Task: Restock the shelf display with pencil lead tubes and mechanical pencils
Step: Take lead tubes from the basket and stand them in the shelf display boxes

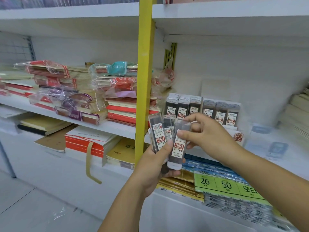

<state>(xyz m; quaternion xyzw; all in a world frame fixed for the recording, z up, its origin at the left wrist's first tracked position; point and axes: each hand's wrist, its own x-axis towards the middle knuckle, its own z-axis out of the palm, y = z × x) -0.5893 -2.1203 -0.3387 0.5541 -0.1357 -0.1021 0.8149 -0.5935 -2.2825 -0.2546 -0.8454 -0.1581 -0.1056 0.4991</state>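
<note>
My left hand (153, 163) grips a fanned bunch of clear pencil lead tubes (158, 133) with white and red labels, held upside down in front of the shelf. My right hand (205, 133) pinches the upper part of the frontmost tube (178, 148) in that bunch. Just behind the hands stands the white display box (238, 136) on the shelf, filled with upright rows of lead tubes (203, 108) marked 0.5 on the left and 0.7 on the right. No mechanical pencils are visible.
A yellow upright post (143, 81) divides the shelving just left of the hands. Stacks of wrapped exercise books (80, 91) fill the left shelf. Green and blue label packs (229, 183) lie below the display. Small pale packets (275, 148) sit at the right.
</note>
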